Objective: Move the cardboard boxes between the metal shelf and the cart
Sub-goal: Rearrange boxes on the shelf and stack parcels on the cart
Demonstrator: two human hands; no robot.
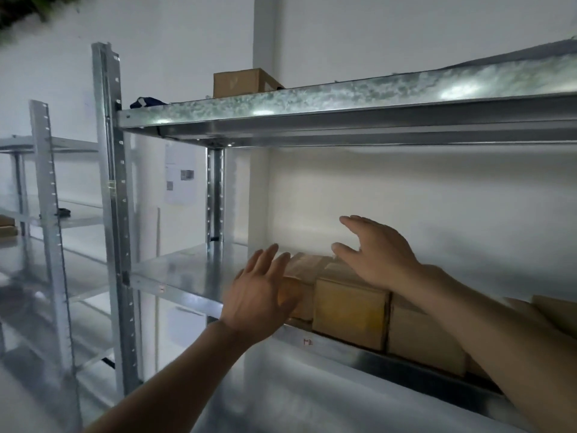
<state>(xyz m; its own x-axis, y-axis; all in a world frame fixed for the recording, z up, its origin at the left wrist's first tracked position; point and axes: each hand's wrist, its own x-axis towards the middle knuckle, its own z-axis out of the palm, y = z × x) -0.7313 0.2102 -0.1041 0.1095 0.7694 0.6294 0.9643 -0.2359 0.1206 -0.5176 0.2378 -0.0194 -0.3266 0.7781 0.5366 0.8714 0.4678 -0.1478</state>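
Several cardboard boxes [349, 310] stand in a row on the middle level of the metal shelf [187, 276]. My left hand [260, 293] is spread with straight fingers against the left end of the row, covering part of the leftmost box [304, 267]. My right hand [374, 251] hovers flat just above the tops of the boxes, fingers straight and pointing left; whether it touches them I cannot tell. Another cardboard box [242, 82] sits on the top level. The cart is out of view.
A dark bundle [146, 102] lies at the left end of the top level. A second metal rack [50, 214] stands to the left, holding a few small items. A paper sheet [181, 175] hangs on the white wall behind.
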